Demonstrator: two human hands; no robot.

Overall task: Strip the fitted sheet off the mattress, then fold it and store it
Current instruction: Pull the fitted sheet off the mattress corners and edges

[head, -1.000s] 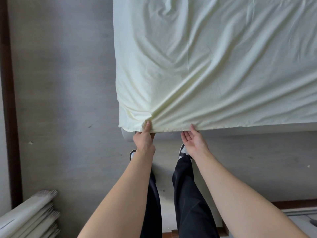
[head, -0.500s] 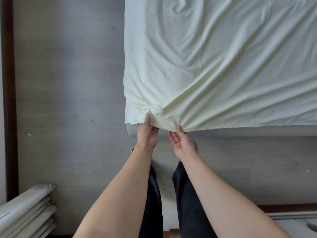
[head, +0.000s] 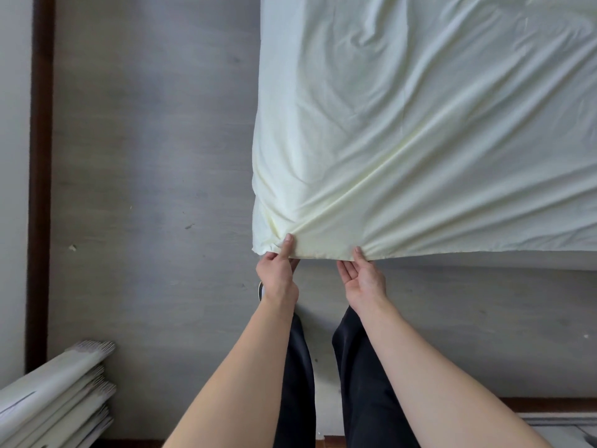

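A pale yellow fitted sheet [head: 420, 130] covers the mattress, whose white side [head: 484, 260] shows as a strip below the sheet's hem on the right. My left hand [head: 278, 273] pinches the hem at the near left corner, thumb on top of the cloth and fingers under it. My right hand [head: 363, 276] holds the hem a little to the right, palm up, thumb on the cloth and fingertips tucked beneath the edge. Creases fan out across the sheet from both grips.
Grey wood floor [head: 145, 189] lies left of and in front of the bed. A stack of white panels [head: 55, 402] lies at the lower left. A dark skirting strip [head: 40, 176] runs along the left wall. My dark-trousered legs [head: 300, 383] stand below the hands.
The view shifted so the bed corner sits further right. My right hand closed in toward the left one and took hold of the hem; the corner cloth is more gathered.
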